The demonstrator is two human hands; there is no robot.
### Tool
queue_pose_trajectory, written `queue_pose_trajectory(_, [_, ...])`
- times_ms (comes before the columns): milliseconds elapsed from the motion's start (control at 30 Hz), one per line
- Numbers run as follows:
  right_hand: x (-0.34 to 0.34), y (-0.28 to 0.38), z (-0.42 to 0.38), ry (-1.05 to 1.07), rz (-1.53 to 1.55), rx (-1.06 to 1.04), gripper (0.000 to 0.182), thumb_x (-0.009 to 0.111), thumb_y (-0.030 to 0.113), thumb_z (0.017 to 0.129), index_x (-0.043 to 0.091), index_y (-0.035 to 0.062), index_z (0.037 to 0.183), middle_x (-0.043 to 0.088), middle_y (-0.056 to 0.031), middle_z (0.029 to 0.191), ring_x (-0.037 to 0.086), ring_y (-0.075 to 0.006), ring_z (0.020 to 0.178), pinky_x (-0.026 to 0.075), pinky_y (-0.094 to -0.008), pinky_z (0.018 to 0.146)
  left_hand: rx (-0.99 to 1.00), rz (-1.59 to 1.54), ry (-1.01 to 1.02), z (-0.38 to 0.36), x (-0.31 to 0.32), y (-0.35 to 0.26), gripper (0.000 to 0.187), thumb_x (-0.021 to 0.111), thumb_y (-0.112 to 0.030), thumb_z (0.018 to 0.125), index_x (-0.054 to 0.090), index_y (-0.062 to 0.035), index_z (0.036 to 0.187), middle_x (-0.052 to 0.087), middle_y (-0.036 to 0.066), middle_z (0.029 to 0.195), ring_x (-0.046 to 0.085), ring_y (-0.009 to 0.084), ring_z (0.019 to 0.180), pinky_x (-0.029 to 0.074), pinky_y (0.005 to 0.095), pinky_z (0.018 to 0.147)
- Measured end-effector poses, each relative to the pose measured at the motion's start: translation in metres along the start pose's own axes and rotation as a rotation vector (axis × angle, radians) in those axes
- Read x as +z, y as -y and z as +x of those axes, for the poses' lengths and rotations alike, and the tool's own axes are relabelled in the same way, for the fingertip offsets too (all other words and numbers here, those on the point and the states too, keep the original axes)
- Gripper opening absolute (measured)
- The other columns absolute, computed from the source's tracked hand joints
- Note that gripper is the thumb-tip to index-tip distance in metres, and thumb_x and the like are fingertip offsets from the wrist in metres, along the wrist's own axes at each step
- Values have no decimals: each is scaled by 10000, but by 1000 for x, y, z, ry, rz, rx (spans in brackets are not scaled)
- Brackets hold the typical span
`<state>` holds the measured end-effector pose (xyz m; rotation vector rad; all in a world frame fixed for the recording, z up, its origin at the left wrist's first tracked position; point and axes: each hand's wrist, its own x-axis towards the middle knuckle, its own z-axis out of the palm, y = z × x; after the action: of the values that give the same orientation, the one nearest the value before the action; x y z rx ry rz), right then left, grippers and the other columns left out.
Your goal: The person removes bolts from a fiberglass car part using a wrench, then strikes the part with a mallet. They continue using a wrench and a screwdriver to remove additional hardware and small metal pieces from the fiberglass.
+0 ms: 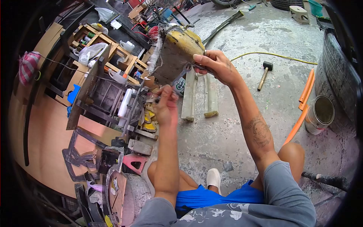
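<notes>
A worn, dirty block-like piece (172, 56) with a yellow top stands in front of me. My left hand (166, 106), slightly blurred, is closed around the lower end of a grey wrench (176, 81). The wrench slants up to the right, its ring end close to the block's lower right side. My right hand (218, 67) is closed at the block's right edge, thumb on top and pointing left. A thin dark edge shows under that thumb, but what the fingers hold is mostly hidden. A container with a green and white label (179, 87) sits just behind the wrench.
Two pale long pieces (189, 99) lie on the floor beyond my hands. A black-headed mallet (267, 67) lies to the right, near orange strips (307, 90), an open can (321, 109) and large tyres (337, 79). Wooden racks (130, 62) and scrap crowd the left.
</notes>
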<state>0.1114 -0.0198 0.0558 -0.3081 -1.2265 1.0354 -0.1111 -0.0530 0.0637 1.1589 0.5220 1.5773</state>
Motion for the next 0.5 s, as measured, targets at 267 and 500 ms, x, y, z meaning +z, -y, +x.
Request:
queue_pose_trajectory(267, [6,0,-1,-16,6,48,456,734,428,812,662,-20,770,603,-13,685,577,-63,638,434,-207,575,152,497,-139,-63,40,48,157,686,-103,897,586,-13,980,592,43,848,560,93,611,419,226,553])
queue_pose_trajectory(500, [16,1,-4,7,-43,94,448,748,406,782,682,-38,779,616,-25,704,581,-77,654,435,-215,584,339,1017,211,-66,75,30,110,573,-36,938,598,45,1008,608,79,894,644,114,704,474,227,586])
